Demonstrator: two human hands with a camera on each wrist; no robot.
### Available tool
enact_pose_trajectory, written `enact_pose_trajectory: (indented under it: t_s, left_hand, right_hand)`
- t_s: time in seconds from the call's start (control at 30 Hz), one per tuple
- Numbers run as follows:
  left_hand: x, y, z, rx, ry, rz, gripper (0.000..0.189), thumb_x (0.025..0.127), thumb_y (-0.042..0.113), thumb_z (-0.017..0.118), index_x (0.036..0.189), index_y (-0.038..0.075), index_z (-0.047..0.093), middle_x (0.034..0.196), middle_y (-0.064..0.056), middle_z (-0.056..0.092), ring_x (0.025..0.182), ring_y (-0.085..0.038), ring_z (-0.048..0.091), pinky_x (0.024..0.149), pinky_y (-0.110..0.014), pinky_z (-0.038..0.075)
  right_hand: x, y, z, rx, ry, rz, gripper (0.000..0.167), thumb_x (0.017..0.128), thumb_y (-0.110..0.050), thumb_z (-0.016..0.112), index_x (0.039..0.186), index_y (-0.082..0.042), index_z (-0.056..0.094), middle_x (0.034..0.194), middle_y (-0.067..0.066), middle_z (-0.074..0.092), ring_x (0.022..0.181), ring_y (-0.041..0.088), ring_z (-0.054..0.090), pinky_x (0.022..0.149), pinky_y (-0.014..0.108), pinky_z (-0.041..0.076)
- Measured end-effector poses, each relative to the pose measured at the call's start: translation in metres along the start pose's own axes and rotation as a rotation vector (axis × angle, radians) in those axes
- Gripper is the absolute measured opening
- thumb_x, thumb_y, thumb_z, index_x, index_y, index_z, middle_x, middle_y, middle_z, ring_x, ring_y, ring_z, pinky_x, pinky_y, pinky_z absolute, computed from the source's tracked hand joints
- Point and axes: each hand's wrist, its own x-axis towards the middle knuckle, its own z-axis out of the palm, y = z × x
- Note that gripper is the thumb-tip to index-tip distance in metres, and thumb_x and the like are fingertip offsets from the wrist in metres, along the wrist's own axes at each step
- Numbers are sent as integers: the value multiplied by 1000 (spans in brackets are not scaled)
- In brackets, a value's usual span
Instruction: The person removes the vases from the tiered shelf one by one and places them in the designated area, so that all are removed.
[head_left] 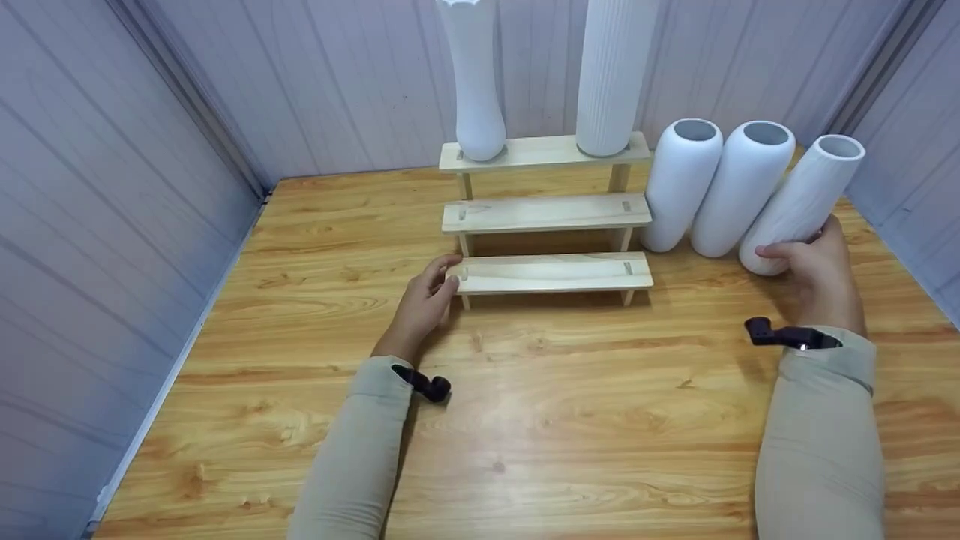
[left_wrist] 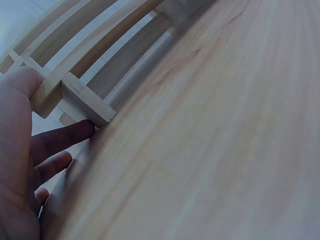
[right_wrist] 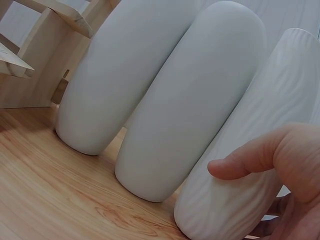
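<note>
A three-step wooden display stand stands on the table. My left hand grips the left end of its lowest step. In the left wrist view the thumb lies against the board and the index fingertip meets the foot of the leg. On the right, my right hand holds a white vase with wavy grooves low on its body, thumb across the front and other fingers partly hidden behind. Two smooth white vases stand beside it, left of the held one.
On the stand's top step are a slender white vase with a flared mouth and a ribbed white vase. The wood-grain table is bounded by pale panelled walls at the back and sides. The nearest smooth vase is close to the stand's right end.
</note>
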Motion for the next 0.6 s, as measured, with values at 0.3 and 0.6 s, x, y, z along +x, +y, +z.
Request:
enact_pose_trajectory:
  t_s: [0.3, 0.6]
  left_hand:
    - [2, -1, 1, 15, 8, -17, 37, 104, 23, 53, 141, 19, 57, 149, -14, 52, 139, -30, 46, 114, -42, 38]
    - [1, -1, 1, 18, -4, -17, 38, 105, 22, 51, 142, 18, 55, 151, -12, 50, 141, -32, 44, 115, -44, 37]
  right_hand:
    - [2, 0, 4, 50, 45, 27, 107, 83, 6, 77, 161, -29, 12, 164, -7, 19, 149, 13, 15, 123, 32, 14]
    - [7, 1, 5, 2, 75, 29, 109, 81, 6, 78, 161, -29, 13, 165, -6, 18, 149, 12, 15, 123, 33, 12]
